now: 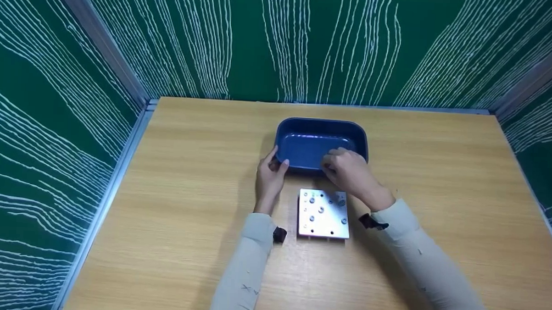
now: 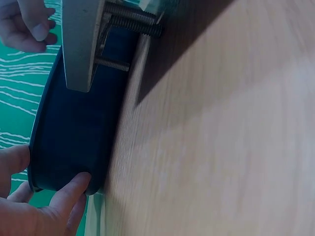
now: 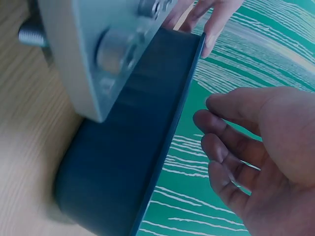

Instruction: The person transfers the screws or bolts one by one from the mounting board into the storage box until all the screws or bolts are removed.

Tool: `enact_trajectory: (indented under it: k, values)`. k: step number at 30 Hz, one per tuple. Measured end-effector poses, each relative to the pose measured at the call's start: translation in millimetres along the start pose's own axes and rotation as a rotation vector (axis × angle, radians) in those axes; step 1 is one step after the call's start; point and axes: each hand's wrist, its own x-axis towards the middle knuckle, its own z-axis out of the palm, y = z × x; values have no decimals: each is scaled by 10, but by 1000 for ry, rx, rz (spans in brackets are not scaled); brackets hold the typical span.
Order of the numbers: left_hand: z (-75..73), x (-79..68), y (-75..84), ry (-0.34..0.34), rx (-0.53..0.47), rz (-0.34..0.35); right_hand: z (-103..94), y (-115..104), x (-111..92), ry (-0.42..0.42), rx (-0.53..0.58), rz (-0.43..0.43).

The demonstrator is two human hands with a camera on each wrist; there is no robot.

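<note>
A dark blue plastic tub [image 1: 299,149] stands on the table, its floor bare where it shows. At its near left corner my left hand [image 1: 269,180] grips it, with the thumb at the front and a finger along the left side; in the left wrist view the fingertips [image 2: 78,181] rest against its wall. Over the tub's near right rim hovers my right hand [image 1: 349,171]. Its fingers [image 3: 216,145] are loosely curled, and nothing shows between them in the right wrist view. Just in front of the tub sits a silver metal plate [image 1: 322,223] with several bolts, their threaded ends [image 2: 113,64] sticking out underneath.
The wooden table [image 1: 187,193] extends around the tub and plate. Green panels [image 1: 247,44] with white wavy lines enclose its back and sides, joined by metal frame bars [image 1: 105,43]. Dark wrist cameras [image 1: 280,235] sit on both wrists, close beside the plate.
</note>
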Motion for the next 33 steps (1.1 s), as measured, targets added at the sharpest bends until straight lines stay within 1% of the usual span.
enact_trajectory:
  k: [5, 13, 18, 26, 29, 33]
  values:
    - [2, 1, -14, 2, -9, -6, 24, -79, -35, 3, 11, -27]
    - [7, -20, -27, 6, -44, -11, 107, -163, -86, -12, 24, -41]
    - [12, -14, -20, 10, -16, -13, 143, -189, -108, -17, 29, -59]
    - [10, -2, -14, 11, 4, -34, 200, -244, -137, 20, 29, -104]
    - [12, -3, -13, 10, 15, -39, 215, -268, -141, 5, 29, -105]
    - [16, -9, -9, 6, 12, -43, 223, -296, -141, -34, 33, -85]
